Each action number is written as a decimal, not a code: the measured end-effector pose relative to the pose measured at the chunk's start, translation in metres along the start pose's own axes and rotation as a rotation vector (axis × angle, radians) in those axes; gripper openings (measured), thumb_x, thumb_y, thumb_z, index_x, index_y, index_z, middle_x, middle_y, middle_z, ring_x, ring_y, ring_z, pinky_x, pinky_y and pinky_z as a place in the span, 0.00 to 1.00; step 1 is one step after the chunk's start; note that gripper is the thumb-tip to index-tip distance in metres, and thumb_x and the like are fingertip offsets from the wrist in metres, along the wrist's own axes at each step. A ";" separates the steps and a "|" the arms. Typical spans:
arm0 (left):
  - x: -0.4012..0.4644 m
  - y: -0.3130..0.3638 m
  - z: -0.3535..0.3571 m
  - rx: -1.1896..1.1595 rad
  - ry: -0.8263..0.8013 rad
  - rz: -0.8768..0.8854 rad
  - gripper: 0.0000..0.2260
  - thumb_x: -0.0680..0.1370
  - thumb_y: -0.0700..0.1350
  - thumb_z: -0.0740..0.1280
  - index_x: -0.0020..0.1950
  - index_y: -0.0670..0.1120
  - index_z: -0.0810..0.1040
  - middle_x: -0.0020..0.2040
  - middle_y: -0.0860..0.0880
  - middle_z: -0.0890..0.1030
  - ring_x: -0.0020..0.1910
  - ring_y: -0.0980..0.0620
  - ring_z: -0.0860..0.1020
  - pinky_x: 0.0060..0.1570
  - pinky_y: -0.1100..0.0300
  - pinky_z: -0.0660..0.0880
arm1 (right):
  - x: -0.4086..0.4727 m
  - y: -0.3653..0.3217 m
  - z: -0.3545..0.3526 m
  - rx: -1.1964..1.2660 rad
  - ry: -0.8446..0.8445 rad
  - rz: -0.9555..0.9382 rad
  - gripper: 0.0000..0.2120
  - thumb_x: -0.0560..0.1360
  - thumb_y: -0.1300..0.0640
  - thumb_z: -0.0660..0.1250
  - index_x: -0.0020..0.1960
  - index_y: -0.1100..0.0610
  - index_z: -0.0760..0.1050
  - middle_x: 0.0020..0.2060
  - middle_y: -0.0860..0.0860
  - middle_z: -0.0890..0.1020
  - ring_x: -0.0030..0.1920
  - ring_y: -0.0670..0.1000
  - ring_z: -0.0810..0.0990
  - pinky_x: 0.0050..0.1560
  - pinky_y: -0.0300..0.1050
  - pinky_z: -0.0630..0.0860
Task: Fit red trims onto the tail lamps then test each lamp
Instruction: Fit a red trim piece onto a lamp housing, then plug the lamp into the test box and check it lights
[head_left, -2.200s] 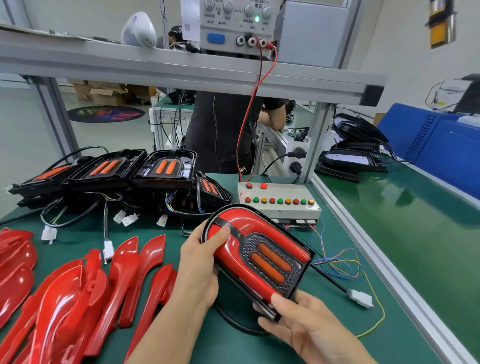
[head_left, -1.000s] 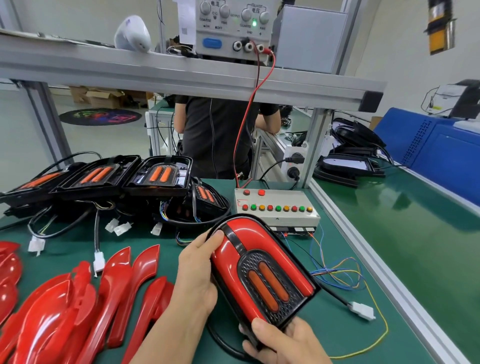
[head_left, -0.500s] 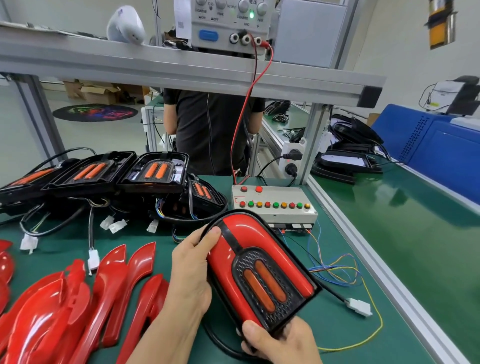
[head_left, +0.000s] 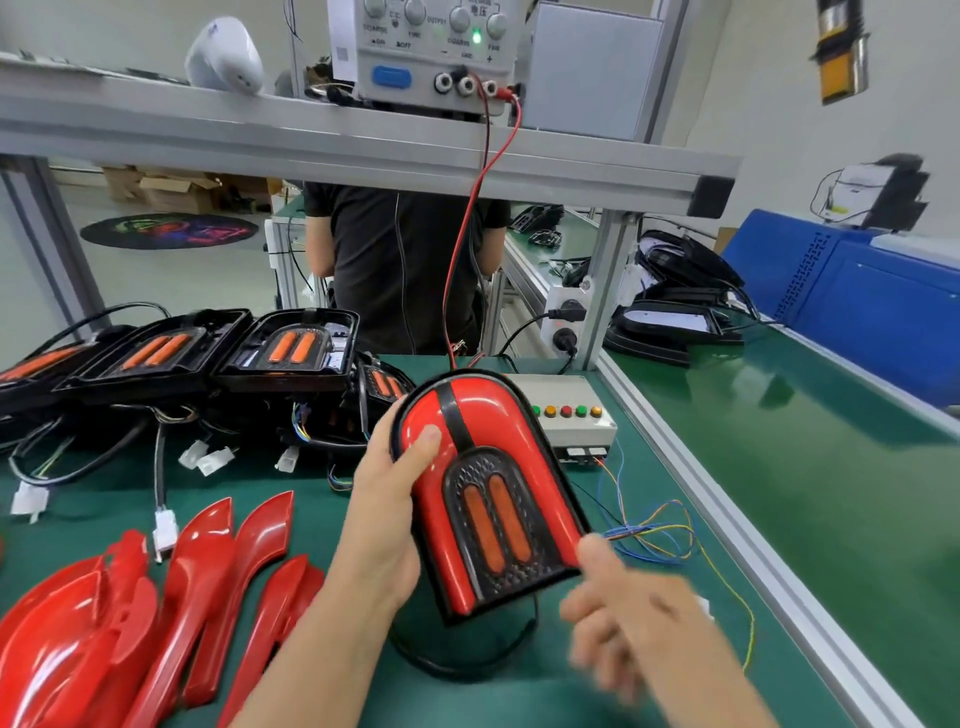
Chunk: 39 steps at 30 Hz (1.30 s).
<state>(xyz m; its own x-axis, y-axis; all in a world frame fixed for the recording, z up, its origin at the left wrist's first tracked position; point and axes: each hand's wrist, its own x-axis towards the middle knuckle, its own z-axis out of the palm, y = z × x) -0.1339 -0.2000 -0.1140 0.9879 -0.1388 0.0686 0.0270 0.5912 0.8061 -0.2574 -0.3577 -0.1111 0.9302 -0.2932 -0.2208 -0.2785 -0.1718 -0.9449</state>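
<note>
Lower right of the frame, the right hand (head_left: 631, 618) is smearing with motion blur, so its finger pose is not showing clearly. The tail lamp (head_left: 488, 493) is covering the left side of the test box (head_left: 576, 415). Lower left, the red trims (head_left: 104, 634) are running off the frame's edge.
</note>
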 end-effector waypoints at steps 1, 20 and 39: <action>0.004 0.006 -0.001 0.017 -0.044 -0.015 0.19 0.73 0.43 0.67 0.64 0.49 0.75 0.53 0.45 0.83 0.48 0.49 0.83 0.42 0.57 0.80 | 0.000 -0.002 -0.015 -0.059 0.090 -0.137 0.40 0.55 0.19 0.63 0.37 0.58 0.79 0.26 0.49 0.79 0.24 0.46 0.71 0.27 0.39 0.68; 0.021 -0.032 0.036 0.759 -0.254 0.077 0.11 0.80 0.47 0.62 0.62 0.57 0.76 0.61 0.60 0.77 0.64 0.59 0.73 0.57 0.67 0.68 | 0.000 -0.019 0.005 0.992 -0.124 -0.334 0.34 0.79 0.43 0.54 0.78 0.59 0.49 0.77 0.55 0.48 0.78 0.53 0.49 0.77 0.47 0.41; 0.013 -0.045 0.018 1.678 -0.205 -0.284 0.16 0.70 0.45 0.62 0.57 0.54 0.74 0.50 0.55 0.75 0.48 0.51 0.74 0.44 0.61 0.69 | 0.112 -0.131 -0.143 1.219 0.469 -0.409 0.28 0.69 0.31 0.68 0.53 0.54 0.75 0.51 0.53 0.85 0.50 0.53 0.85 0.55 0.54 0.80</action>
<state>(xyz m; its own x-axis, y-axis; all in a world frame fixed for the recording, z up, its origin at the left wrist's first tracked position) -0.1249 -0.2428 -0.1386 0.9429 -0.2549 -0.2143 -0.1247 -0.8669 0.4826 -0.1507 -0.5028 0.0223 0.6588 -0.7523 -0.0060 0.6063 0.5356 -0.5878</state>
